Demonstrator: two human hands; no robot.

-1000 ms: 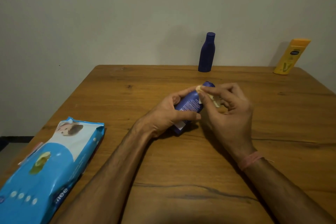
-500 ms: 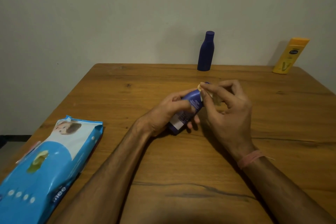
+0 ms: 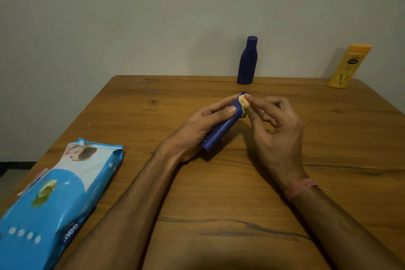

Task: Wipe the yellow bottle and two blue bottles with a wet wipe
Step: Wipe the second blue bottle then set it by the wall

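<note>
On wooden table point(image 3: 219, 204), wipes pack point(image 3: 54, 193), plain grey wall point(image 3: 131, 17) behind

Two dark blue bottles noted: one point(image 3: 221, 129) at frame centre, one point(image 3: 247, 61) upper centre; yellow bottle point(image 3: 348, 67) with dark oval logo, upper right. Pale yellowish wipe point(image 3: 244, 103). Bright blue-and-white wipes pack point(image 3: 54, 199) lower left; brown wood-grain table point(image 3: 219, 215).

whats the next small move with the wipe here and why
Probably slide the wipe down the body of the blue bottle. The right hand pinches it only at the cap end, while the left hand holds the bottle tilted, its lower body uncovered.
</note>
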